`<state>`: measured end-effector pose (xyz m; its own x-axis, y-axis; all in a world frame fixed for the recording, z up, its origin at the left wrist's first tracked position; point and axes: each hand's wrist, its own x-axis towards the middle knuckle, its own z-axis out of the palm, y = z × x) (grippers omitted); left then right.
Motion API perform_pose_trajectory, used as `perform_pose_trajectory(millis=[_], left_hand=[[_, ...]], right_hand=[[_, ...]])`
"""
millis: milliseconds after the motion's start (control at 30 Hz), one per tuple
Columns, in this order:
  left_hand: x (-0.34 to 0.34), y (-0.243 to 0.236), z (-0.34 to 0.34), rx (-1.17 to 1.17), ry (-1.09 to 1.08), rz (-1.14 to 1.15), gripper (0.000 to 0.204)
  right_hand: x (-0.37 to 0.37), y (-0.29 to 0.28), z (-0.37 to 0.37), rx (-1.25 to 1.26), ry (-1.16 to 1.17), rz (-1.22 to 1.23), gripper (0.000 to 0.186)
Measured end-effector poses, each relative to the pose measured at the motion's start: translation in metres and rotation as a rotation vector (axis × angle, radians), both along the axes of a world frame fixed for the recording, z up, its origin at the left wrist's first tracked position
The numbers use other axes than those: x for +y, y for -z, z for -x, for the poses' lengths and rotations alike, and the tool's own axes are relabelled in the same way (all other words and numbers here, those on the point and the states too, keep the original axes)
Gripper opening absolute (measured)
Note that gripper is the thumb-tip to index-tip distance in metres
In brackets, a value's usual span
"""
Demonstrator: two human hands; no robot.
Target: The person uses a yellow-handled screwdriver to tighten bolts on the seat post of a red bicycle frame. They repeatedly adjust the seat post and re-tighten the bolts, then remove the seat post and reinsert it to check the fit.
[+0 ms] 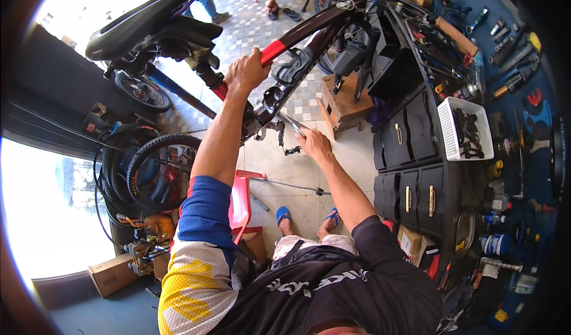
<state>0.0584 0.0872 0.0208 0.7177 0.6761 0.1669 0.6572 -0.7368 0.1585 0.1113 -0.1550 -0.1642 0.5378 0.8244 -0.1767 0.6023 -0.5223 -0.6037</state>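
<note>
A bicycle frame (309,28), dark with red sections and no wheels that I can see on it, stands in front of me. My left hand (245,73) is wrapped round its top tube where it meets the seat tube, below the black saddle (134,34). Lower down, my right hand (315,144) is closed on the end of a silver metal hand tool (290,122). That tool reaches up to the bottom bracket area of the frame; its exact kind and contact point are hard to make out. A black bottle cage (291,67) sits on the down tube.
A wooden box (342,106) stands near the fork. To the right are black drawers (410,198), a white basket (445,134) of dark parts and a wall of tools. Tyres (143,174) are stacked at left, beside a red plastic stool (239,204). Another person's legs show at the far side.
</note>
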Motion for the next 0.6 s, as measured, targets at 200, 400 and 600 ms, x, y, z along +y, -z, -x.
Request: perform_pose_trajectory(millis=[200, 400, 600], left_hand=[[0.017, 0.022, -0.002, -0.034, 0.057, -0.005, 0.048], [-0.001, 0.007, 0.004, 0.036, -0.001, -0.068, 0.045], [0.000, 0.016, -0.009, 0.052, 0.027, -0.121, 0.046]], right_hand=[[-0.139, 0.071, -0.005, 0.059, 0.267, -0.060, 0.046], [-0.300, 0.080, -0.044, 0.065, 0.717, -0.150, 0.057], [-0.424, 0.089, -0.094, -0.132, 1.167, -0.354, 0.036]])
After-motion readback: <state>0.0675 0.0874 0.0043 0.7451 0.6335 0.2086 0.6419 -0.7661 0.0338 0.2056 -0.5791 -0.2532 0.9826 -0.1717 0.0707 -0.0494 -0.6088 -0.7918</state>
